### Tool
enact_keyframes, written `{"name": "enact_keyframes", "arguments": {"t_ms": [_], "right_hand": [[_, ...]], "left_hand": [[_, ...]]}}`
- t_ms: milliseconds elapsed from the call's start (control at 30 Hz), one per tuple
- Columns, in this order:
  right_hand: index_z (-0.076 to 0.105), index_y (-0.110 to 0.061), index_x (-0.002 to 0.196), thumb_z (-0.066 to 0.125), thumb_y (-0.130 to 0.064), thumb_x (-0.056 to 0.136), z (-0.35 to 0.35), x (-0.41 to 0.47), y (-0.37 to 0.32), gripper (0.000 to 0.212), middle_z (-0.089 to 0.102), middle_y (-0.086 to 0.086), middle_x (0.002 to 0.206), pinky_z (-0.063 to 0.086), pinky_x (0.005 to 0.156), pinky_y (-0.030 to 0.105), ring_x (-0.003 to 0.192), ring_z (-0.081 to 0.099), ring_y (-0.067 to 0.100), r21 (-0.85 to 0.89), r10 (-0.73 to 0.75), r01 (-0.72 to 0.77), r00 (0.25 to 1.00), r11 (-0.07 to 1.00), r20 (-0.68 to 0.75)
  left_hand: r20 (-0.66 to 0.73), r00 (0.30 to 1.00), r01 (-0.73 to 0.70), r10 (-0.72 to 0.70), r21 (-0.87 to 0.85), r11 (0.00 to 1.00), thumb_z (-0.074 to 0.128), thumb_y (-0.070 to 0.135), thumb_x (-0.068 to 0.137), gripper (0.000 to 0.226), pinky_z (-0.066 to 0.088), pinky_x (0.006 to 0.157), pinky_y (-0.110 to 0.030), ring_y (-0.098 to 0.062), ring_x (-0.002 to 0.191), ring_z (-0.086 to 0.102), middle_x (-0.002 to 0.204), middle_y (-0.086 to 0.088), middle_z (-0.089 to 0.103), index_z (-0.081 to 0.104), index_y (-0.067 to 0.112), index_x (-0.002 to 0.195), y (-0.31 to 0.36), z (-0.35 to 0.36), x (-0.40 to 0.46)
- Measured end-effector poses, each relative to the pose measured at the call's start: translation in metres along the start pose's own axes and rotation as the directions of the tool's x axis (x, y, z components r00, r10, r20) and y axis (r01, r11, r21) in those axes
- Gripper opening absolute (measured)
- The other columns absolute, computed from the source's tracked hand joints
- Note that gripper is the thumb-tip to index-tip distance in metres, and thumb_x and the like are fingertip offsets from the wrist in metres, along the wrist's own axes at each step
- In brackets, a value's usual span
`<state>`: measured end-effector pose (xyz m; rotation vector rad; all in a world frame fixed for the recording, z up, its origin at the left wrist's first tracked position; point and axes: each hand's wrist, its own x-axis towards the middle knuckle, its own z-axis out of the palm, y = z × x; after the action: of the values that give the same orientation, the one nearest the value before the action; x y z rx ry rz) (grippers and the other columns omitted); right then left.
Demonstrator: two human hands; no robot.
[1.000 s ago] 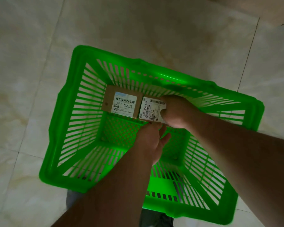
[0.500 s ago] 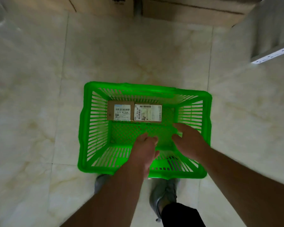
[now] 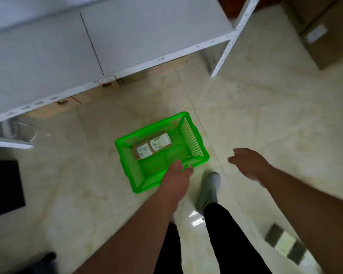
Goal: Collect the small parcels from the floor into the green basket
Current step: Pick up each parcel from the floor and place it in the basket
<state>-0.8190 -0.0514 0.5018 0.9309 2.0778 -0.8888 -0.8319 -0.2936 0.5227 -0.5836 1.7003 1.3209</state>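
The green basket (image 3: 194, 139) stands on the tiled floor below me. Two small brown parcels with white labels lie side by side against its far wall, the left parcel (image 3: 144, 152) and the right parcel (image 3: 159, 143). My left hand (image 3: 176, 178) hangs above the basket's near rim with loosely curled fingers and holds nothing. My right hand (image 3: 248, 165) is out to the right of the basket, fingers relaxed, palm empty. A blurred dark parcel with a pale label (image 3: 284, 244) lies on the floor at the lower right.
A grey metal shelf (image 3: 127, 42) runs across the upper left, its upright post (image 3: 226, 48) standing right of centre. A big cardboard box (image 3: 323, 32) sits at the top right. A black panel (image 3: 4, 186) lies at the left. My shoe (image 3: 209, 188) is beside the basket.
Both hands have come out of the basket after leaving the second parcel inside. The view has risen and turned, so the basket looks smaller and the shelf has come into sight.
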Motion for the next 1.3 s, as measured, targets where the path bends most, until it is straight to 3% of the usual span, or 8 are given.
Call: {"name": "enact_keyframes", "arguments": {"t_ms": [133, 267, 333, 433, 700, 867, 1200, 1300], "right_hand": [[0.050, -0.009, 0.147, 0.063, -0.034, 0.095, -0.040, -0.075, 0.047, 0.059, 0.044, 0.008, 0.158, 0.027, 0.121, 0.036, 0.146, 0.039, 0.024, 0.160, 0.058, -0.047, 0.996, 0.986, -0.065], [0.060, -0.015, 0.139, 0.078, -0.057, 0.058, -0.060, -0.122, 0.138, 0.093, 0.062, 0.002, 0.131, 0.042, 0.111, 0.038, 0.125, 0.058, 0.022, 0.514, 0.206, -0.113, 0.970, 0.850, -0.128], [0.060, -0.014, 0.138, 0.078, -0.050, 0.074, -0.067, -0.145, 0.178, 0.075, 0.064, 0.007, 0.128, 0.046, 0.110, 0.045, 0.124, 0.060, 0.027, 0.582, 0.260, -0.157, 0.961, 0.798, -0.098], [0.063, -0.012, 0.128, 0.059, -0.042, 0.096, -0.077, -0.168, 0.249, 0.044, 0.065, 0.016, 0.129, 0.045, 0.109, 0.053, 0.126, 0.059, 0.037, 0.574, 0.292, -0.192, 0.953, 0.796, -0.085], [0.065, -0.016, 0.093, 0.058, -0.054, 0.090, -0.091, -0.230, 0.458, 0.039, 0.070, 0.017, 0.112, 0.049, 0.104, 0.056, 0.105, 0.066, 0.036, 0.710, 0.410, -0.234, 0.908, 0.664, -0.084], [0.062, -0.005, 0.129, 0.053, -0.046, 0.096, -0.087, -0.257, 0.554, 0.054, 0.063, 0.021, 0.133, 0.047, 0.107, 0.055, 0.126, 0.059, 0.041, 0.737, 0.468, -0.299, 0.883, 0.606, -0.027], [0.066, -0.005, 0.116, 0.057, -0.026, 0.099, -0.032, -0.274, 0.627, 0.029, 0.067, 0.017, 0.123, 0.046, 0.107, 0.051, 0.117, 0.063, 0.034, 0.717, 0.488, -0.324, 0.872, 0.618, -0.026], [0.060, -0.009, 0.134, 0.055, -0.028, 0.100, -0.015, -0.253, 0.646, 0.039, 0.063, 0.012, 0.132, 0.044, 0.108, 0.044, 0.124, 0.059, 0.033, 0.620, 0.454, -0.344, 0.891, 0.705, -0.021]], "left_hand": [[0.070, 0.997, -0.048, 0.040, 0.117, 0.992, 0.059, 0.029, 0.098, 0.056, 0.050, 0.108, -0.049, -0.033, 0.129, 0.059, 0.149, -0.015, 0.053, 0.044, 0.011, 0.149, 0.016, 0.040, -0.052], [0.113, 0.992, -0.071, 0.055, 0.144, 0.987, 0.059, 0.023, 0.101, 0.059, 0.052, 0.106, -0.042, -0.016, 0.113, 0.061, 0.153, -0.006, 0.050, 0.039, 0.012, 0.155, 0.013, 0.104, -0.086], [0.138, 0.988, -0.086, 0.065, 0.155, 0.984, 0.061, 0.022, 0.100, 0.059, 0.053, 0.105, -0.044, -0.015, 0.114, 0.059, 0.152, -0.005, 0.050, 0.040, 0.012, 0.155, 0.002, 0.139, -0.099], [0.163, 0.984, -0.101, 0.066, 0.213, 0.972, 0.063, 0.025, 0.098, 0.060, 0.054, 0.103, -0.043, -0.018, 0.125, 0.058, 0.152, -0.003, 0.051, 0.041, 0.015, 0.153, -0.024, 0.192, -0.114], [0.203, 0.978, -0.109, 0.044, 0.326, 0.939, 0.063, 0.029, 0.095, 0.059, 0.056, 0.097, -0.040, -0.019, 0.124, 0.060, 0.148, -0.002, 0.054, 0.045, 0.019, 0.150, -0.111, 0.323, -0.162], [0.235, 0.972, -0.098, 0.007, 0.377, 0.921, 0.060, 0.027, 0.098, 0.060, 0.056, 0.099, -0.041, -0.020, 0.126, 0.058, 0.151, -0.003, 0.051, 0.041, 0.017, 0.153, -0.156, 0.373, -0.191], [0.278, 0.960, -0.107, -0.028, 0.460, 0.881, 0.056, 0.023, 0.101, 0.056, 0.054, 0.101, -0.041, -0.021, 0.127, 0.058, 0.151, -0.008, 0.051, 0.040, 0.014, 0.154, -0.235, 0.428, -0.176], [0.234, 0.971, -0.072, -0.036, 0.437, 0.897, 0.058, 0.024, 0.100, 0.055, 0.056, 0.098, -0.040, -0.020, 0.125, 0.060, 0.147, -0.006, 0.055, 0.044, 0.015, 0.151, -0.266, 0.445, -0.156]]}}
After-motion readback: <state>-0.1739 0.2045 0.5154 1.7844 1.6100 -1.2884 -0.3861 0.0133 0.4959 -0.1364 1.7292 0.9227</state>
